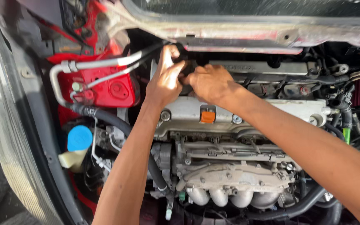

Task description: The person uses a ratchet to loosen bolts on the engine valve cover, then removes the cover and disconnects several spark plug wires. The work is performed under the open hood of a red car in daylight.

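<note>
Hands are joined at a dark part behind the valve cover; left hand and right hand are clenched on it; orange cap lies at six o'clock; silver pipes cross at nine o'clock.

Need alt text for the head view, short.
Two bare hands, left hand and right hand, meet over a dark part at the rear of a car engine. An orange cap sits just below them; a blue cap lies at the left.

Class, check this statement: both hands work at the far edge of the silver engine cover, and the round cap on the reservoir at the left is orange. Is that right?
Not quite. In the head view the left hand and right hand are at the far edge of the engine cover, but the reservoir cap is blue.
</note>
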The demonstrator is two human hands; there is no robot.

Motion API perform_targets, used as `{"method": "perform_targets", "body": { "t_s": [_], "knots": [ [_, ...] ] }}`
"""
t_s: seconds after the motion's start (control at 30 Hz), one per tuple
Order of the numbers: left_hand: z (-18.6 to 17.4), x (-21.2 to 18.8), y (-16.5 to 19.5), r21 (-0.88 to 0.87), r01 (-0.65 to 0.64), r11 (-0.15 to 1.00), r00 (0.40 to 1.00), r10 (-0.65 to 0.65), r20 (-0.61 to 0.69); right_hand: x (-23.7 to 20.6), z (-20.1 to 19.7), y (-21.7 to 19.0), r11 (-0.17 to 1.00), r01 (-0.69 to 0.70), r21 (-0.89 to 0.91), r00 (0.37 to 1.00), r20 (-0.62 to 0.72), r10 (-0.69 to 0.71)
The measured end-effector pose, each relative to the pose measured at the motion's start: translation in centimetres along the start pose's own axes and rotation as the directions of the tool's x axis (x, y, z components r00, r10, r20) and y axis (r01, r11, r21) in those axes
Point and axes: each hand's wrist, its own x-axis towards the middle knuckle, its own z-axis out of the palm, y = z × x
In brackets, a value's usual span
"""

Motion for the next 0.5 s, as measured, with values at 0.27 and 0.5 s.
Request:
{"method": "perform_targets", "body": {
  "t_s": [0.27,0.5],
  "knots": [
    [0.0,0.0,0.0,-0.024,0.055,0.998,0.998,-0.055,0.024,0.3,-0.8,-1.3,0.994,0.012,-0.11,0.999,0.05,-0.007],
    [0.0,0.2,0.2,-0.102,0.127,0.987,0.991,-0.122,0.056,-1.3,-3.8,-0.5,1.0,-0.026,-0.015,0.999,0.028,0.026]
  ]
}}
